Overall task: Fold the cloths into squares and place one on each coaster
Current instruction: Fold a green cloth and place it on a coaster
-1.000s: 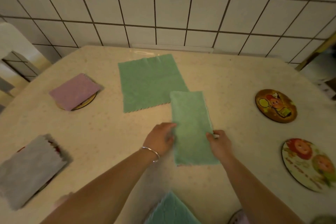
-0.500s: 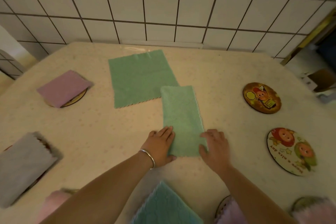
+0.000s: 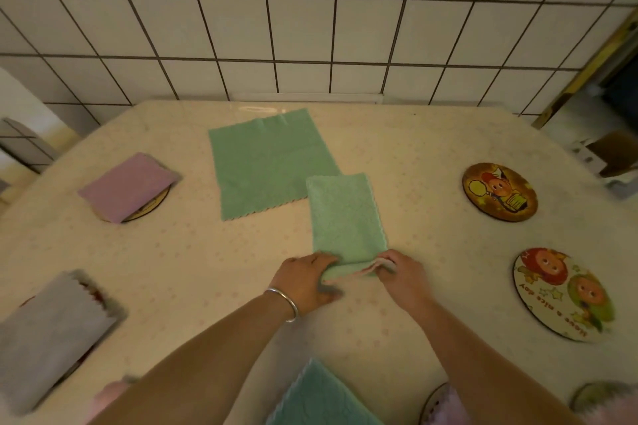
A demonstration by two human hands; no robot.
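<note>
A fuzzy green terry cloth [image 3: 345, 217], folded into a long rectangle, lay mid-table with its long axis running from the person toward the tiled wall. The left hand [image 3: 305, 281] and right hand [image 3: 402, 274] each pinched a near corner, fingers curled on the raised, pink-trimmed edge. Its far corner overlapped a flat, unfolded green cloth [image 3: 266, 159] with a zigzag hem. A folded purple cloth [image 3: 127, 185] covered one round coaster [image 3: 157, 205]; two glossy cartoon-printed coasters [image 3: 499, 191] [image 3: 564, 293] sat bare at the right on the pale speckled table [image 3: 172, 259].
</note>
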